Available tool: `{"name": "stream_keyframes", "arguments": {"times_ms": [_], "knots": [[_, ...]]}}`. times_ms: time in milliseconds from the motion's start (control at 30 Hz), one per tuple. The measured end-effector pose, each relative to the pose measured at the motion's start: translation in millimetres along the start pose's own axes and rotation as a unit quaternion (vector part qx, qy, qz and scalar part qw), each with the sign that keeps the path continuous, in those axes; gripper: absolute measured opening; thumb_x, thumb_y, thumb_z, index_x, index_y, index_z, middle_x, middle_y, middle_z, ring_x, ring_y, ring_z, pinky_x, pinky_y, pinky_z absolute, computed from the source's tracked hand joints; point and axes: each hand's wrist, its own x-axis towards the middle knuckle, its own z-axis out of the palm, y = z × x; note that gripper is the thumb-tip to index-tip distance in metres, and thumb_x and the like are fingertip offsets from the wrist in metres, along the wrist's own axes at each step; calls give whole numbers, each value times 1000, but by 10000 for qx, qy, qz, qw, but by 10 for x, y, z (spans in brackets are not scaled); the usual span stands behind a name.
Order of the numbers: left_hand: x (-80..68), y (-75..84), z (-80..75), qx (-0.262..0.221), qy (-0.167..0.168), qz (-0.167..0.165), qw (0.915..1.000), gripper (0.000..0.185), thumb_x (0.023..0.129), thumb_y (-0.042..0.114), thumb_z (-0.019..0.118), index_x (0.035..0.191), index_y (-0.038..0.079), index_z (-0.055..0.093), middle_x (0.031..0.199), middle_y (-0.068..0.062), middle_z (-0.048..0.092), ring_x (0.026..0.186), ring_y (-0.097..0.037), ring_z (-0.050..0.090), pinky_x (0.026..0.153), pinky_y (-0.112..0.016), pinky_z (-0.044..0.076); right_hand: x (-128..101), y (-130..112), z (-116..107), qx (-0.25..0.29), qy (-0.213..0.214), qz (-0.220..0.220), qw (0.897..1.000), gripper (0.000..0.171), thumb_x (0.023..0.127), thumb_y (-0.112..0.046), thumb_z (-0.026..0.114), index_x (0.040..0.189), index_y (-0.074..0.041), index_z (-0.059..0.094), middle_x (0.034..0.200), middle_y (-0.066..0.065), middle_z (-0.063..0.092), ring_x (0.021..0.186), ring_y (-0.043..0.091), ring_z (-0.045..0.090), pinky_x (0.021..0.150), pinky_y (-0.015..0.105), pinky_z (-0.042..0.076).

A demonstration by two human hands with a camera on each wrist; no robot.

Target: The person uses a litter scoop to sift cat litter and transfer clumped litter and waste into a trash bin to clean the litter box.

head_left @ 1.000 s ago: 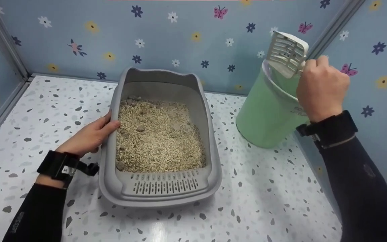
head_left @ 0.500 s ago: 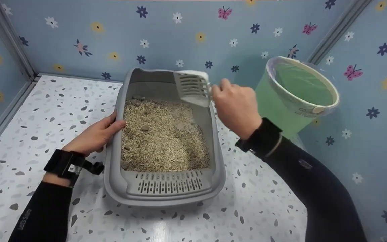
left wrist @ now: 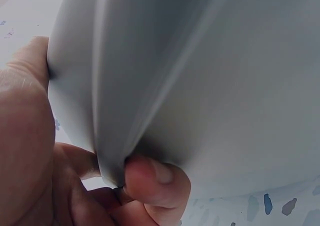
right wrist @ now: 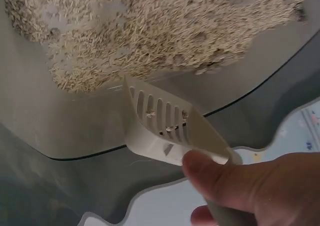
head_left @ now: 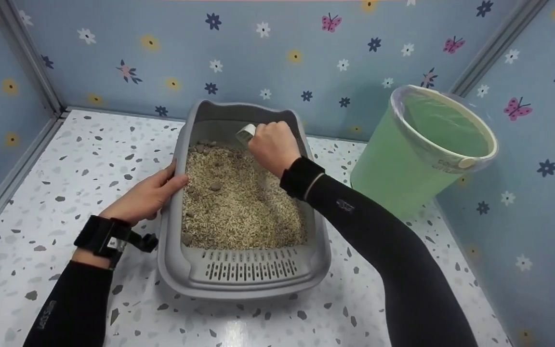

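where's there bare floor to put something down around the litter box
Bare floor lies left of the litter box, out to the wall, and in front of it. It is tighter on the right, between box and green bin, where the right hand reaches across with the scoop.

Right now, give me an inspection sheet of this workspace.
Surface: white speckled floor, shiny near the front.
Job's things: grey litter box holding pale litter with darker clumps; white slotted scoop tipped down at the box's far end, a few grains in its slots.
Clutter: nothing seen.
Hands: left hand grips the box's left rim; right hand holds the scoop.
Cables: nothing seen.
Surroundings: green lined bin to the right, leaning; blue flowered walls.
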Motion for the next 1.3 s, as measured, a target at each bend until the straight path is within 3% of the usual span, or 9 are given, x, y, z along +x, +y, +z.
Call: {"name": "stream_keyframes", "arguments": {"times_ms": [200,367,467,600,700,800,933,1100,1300], "knots": [[-8,-19,-1,44,3,22,10000,88,116,65,45,181,26,0,87,-5,48,53,-9,33,48,-26,39,279,-162,132,-340,-30,-183,9992,42,113,-2,48,73,-16,45,79,0,57,69,18,49,67,33,52],[27,-34,0,24,32,17,10000,89,115,67,45,181,27,-1,86,-5,46,52,-9,32,48,-26,39,461,-244,141,-481,-332,-267,9979,39,116,0,42,80,-15,46,79,1,47,74,19,41,65,35,31],[59,-30,-5,15,-11,63,10000,91,114,68,45,180,27,-1,95,-11,57,50,-8,31,47,-27,38,533,-268,141,-327,-675,-171,9970,39,119,-4,41,84,-18,47,79,2,42,76,21,34,69,37,26],[74,-36,-23,64,-38,76,9999,91,113,71,44,180,29,-1,121,-26,65,50,-8,29,47,-27,37,608,-303,136,183,-795,-26,9967,38,121,-8,41,88,-18,56,81,3,53,77,22,42,73,34,39],[62,-36,-10,68,6,44,10000,89,113,70,45,180,32,-1,127,-29,63,50,-8,29,47,-27,38,645,-332,109,647,-579,5,9962,38,120,-6,43,87,-16,59,83,4,64,80,23,57,80,33,54],[12,-14,26,59,78,20,10000,88,113,71,45,180,35,2,123,-26,63,51,-9,30,48,-27,39,655,-371,51,1014,-423,153,9938,40,120,-6,46,84,-17,58,85,4,69,85,23,66,85,34,60],[73,-16,57,37,51,88,9999,85,114,68,46,180,35,4,111,-20,63,52,-9,32,49,-26,39,671,-359,41,1416,-288,416,9886,41,121,-11,50,83,-16,67,85,6,73,85,25,71,83,37,64],[15,-55,-10,35,112,40,9999,84,116,64,45,180,32,3,102,-15,62,51,-9,31,48,-26,38,740,-392,-3,1824,-16,107,9832,49,123,-21,45,86,-14,75,87,8,76,87,28,74,86,42,66],[29,-35,2,40,55,52,10000,86,114,69,46,180,35,3,89,-9,54,51,-9,33,48,-26,39,689,-359,47,2489,23,-246,9682,39,121,-10,50,96,-8,80,99,12,79,98,32,73,98,44,62]]}}
